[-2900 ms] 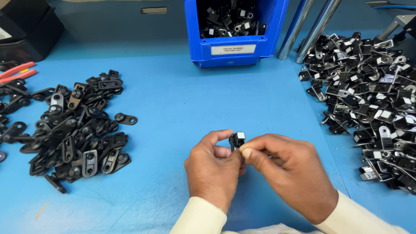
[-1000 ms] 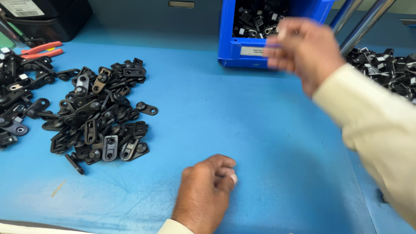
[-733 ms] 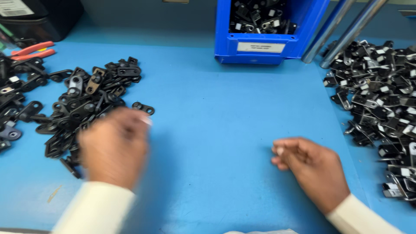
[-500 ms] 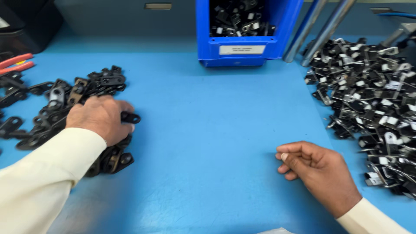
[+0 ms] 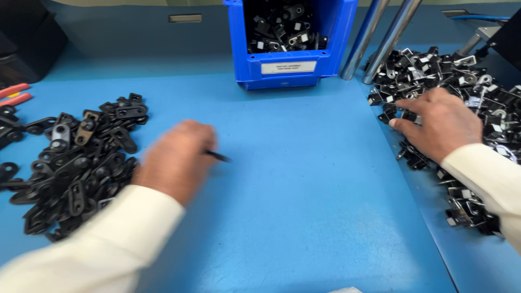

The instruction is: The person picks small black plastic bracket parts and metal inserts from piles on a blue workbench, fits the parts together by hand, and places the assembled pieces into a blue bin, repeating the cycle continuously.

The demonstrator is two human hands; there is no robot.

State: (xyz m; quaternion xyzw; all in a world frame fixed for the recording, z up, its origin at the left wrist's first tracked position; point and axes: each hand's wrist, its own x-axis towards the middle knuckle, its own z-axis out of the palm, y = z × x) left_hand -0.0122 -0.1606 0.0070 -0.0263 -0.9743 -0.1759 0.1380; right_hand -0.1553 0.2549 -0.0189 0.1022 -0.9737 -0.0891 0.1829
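Lifting off the heap of flat black plates (image 5: 76, 163), the left hand (image 5: 176, 160) now comes back toward the middle of the blue tabletop (image 5: 304, 190), fingers closed on one thin black plate (image 5: 218, 157). Meanwhile the right hand (image 5: 442, 125) has crossed to the clip pile (image 5: 461, 92), fingers spread over it, nothing visibly gripped.

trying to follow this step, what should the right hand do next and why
Probably close the fingers on one clip and lift it clear. The right hand lies palm down on the clip pile, fingertips among the parts, with nothing visibly gripped yet. The left hand, blurred, already has a thin black piece sticking out past its fingers beside the flat-link pile.
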